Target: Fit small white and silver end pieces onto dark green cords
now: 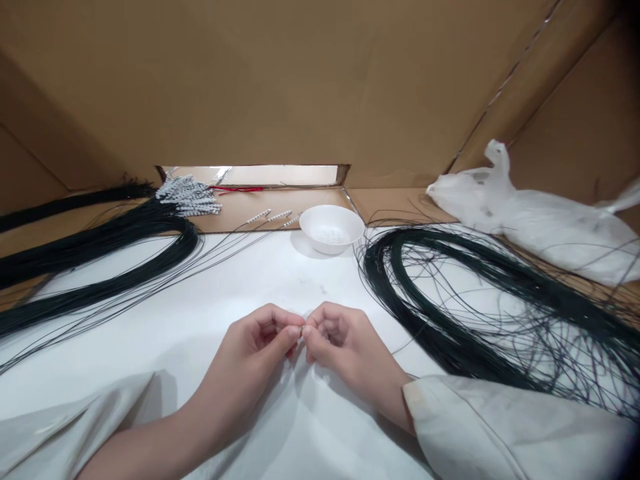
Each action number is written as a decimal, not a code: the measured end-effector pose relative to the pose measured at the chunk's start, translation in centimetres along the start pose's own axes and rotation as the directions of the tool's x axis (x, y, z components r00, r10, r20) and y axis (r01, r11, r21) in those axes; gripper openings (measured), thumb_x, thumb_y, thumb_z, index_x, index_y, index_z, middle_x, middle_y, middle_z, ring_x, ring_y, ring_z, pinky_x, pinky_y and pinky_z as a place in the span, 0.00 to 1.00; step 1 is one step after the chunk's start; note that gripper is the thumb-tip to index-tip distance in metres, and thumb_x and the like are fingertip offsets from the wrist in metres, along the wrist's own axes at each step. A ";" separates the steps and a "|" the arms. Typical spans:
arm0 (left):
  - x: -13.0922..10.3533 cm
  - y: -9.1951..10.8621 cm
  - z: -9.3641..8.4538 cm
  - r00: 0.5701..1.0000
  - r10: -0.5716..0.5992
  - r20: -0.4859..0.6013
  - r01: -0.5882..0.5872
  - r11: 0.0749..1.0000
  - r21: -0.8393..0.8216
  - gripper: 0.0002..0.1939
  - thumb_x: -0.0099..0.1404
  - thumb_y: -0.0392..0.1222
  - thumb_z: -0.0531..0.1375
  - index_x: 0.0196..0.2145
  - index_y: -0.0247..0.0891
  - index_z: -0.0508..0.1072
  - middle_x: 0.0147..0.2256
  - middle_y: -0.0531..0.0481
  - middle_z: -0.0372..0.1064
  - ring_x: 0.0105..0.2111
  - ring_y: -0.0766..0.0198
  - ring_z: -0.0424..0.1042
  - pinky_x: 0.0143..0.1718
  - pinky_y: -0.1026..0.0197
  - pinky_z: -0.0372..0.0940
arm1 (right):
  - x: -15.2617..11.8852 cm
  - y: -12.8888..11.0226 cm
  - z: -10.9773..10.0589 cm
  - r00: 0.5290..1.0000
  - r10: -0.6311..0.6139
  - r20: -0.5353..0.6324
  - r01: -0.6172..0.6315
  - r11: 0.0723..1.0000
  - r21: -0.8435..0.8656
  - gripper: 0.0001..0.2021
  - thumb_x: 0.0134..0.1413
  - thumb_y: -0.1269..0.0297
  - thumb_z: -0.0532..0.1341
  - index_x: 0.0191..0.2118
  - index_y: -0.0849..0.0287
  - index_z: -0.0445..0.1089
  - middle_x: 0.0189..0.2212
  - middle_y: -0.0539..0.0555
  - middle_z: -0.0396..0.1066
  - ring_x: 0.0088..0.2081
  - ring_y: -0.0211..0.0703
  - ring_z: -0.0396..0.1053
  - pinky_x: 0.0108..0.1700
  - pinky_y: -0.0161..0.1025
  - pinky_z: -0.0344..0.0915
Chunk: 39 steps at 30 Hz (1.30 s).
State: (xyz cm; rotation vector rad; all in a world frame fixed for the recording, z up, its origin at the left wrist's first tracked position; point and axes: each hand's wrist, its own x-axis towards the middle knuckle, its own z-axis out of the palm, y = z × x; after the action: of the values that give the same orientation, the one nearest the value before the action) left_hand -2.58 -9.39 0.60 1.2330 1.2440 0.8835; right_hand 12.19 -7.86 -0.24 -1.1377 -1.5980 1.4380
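Observation:
Over the white sheet (200, 293), my left hand (260, 343) and my right hand (340, 337) meet fingertip to fingertip. Each one is closed in a pinch of thumb and forefinger. A tiny object sits between the tips, too small and covered for me to tell its kind. Beyond my hands stands a shallow white bowl (333, 225) with small clear or whitish bits at its bottom. Three thin dark cords with white, dark-speckled ends (279, 216) lie just left of the bowl.
A large loop of dark cords (420, 313) with loose strands spreads at the right. Bundled dark cords (100, 233) with many speckled white ends (187, 195) lie at the left, beside a red tie (237, 189). Cardboard walls (250, 87) enclose the back. A white plastic bag (545, 213) rests right.

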 end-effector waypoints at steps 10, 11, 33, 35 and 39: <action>-0.2 0.2 -0.3 0.987 0.159 -0.009 -0.151 0.952 0.265 0.06 0.61 0.41 0.54 0.33 0.40 0.71 0.31 0.53 0.72 0.31 0.65 0.69 0.31 0.67 0.60 | -0.2 0.9 0.0 0.999 -0.043 0.004 0.043 0.998 -0.034 0.07 0.55 0.64 0.53 0.29 0.61 0.60 0.22 0.50 0.68 0.24 0.33 0.65 0.28 0.32 0.61; -0.2 0.2 -0.3 0.986 0.166 -0.010 -0.156 0.947 0.280 0.07 0.61 0.41 0.54 0.35 0.41 0.70 0.32 0.53 0.72 0.31 0.65 0.70 0.32 0.66 0.60 | -0.2 1.0 0.0 0.999 -0.044 0.003 0.045 0.999 -0.023 0.06 0.55 0.65 0.53 0.29 0.60 0.60 0.23 0.50 0.68 0.24 0.33 0.65 0.28 0.31 0.61; -0.2 0.1 0.3 0.953 0.303 -0.017 -0.270 0.873 0.407 0.04 0.60 0.36 0.51 0.30 0.40 0.63 0.27 0.55 0.65 0.27 0.67 0.65 0.28 0.66 0.57 | 0.1 -0.1 0.4 0.998 0.040 -0.048 -0.040 0.999 0.006 0.06 0.39 0.75 0.53 0.28 0.61 0.62 0.16 0.46 0.65 0.20 0.32 0.62 0.23 0.29 0.57; 0.0 0.1 0.2 0.948 0.317 -0.012 -0.283 0.863 0.419 0.04 0.61 0.37 0.50 0.31 0.40 0.64 0.28 0.54 0.65 0.28 0.66 0.65 0.29 0.66 0.58 | 0.2 -0.3 0.2 0.994 0.087 -0.067 -0.081 0.994 0.076 0.06 0.38 0.75 0.53 0.27 0.61 0.62 0.15 0.45 0.64 0.17 0.31 0.61 0.20 0.28 0.56; 1.7 -0.2 -0.8 0.917 0.397 -0.043 -0.304 0.764 0.569 0.08 0.62 0.41 0.50 0.36 0.40 0.66 0.32 0.50 0.67 0.32 0.61 0.66 0.33 0.62 0.59 | 1.0 -0.6 -1.5 0.959 0.119 -0.258 -0.078 0.983 0.164 0.02 0.39 0.71 0.55 0.25 0.61 0.60 0.13 0.44 0.61 0.13 0.28 0.56 0.15 0.26 0.53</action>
State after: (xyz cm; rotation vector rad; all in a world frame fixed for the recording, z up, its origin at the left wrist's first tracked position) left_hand -3.09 -7.60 0.18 1.9456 1.4857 0.9346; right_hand 13.10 -6.38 0.54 -1.2760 -1.2391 1.3773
